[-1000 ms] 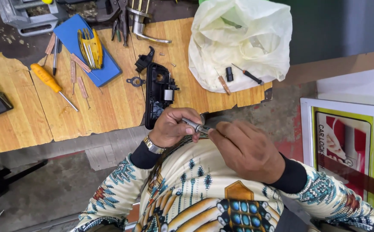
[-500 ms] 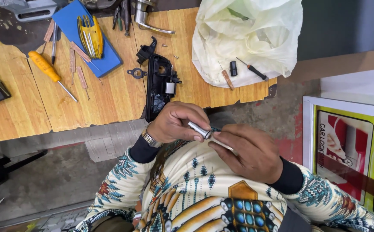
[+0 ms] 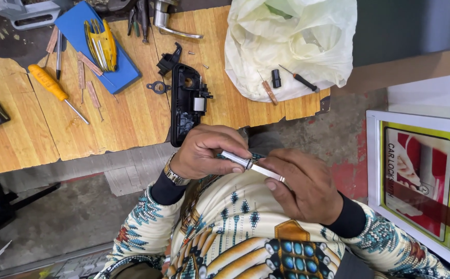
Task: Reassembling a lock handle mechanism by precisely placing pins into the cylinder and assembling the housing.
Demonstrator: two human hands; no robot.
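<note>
Wooden bench (image 3: 121, 119) over concrete floor, black door-handle housing (image 3: 186, 106) at its near edge, left hand (image 3: 207, 152) and right hand (image 3: 300, 183) fingers clamped on small metal cylinder (image 3: 250, 165) held off the bench above the lap, white plastic bag (image 3: 292, 44) at far right corner.

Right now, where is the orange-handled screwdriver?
In the head view, the orange-handled screwdriver lies on the left part of the wooden board, below the blue pad and far left of the black plastic housing.

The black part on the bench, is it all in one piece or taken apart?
Taken apart. The black part lies open on the bench, insides showing, with a broken-off black bit, a ring piece and screws loose beside it.
</note>
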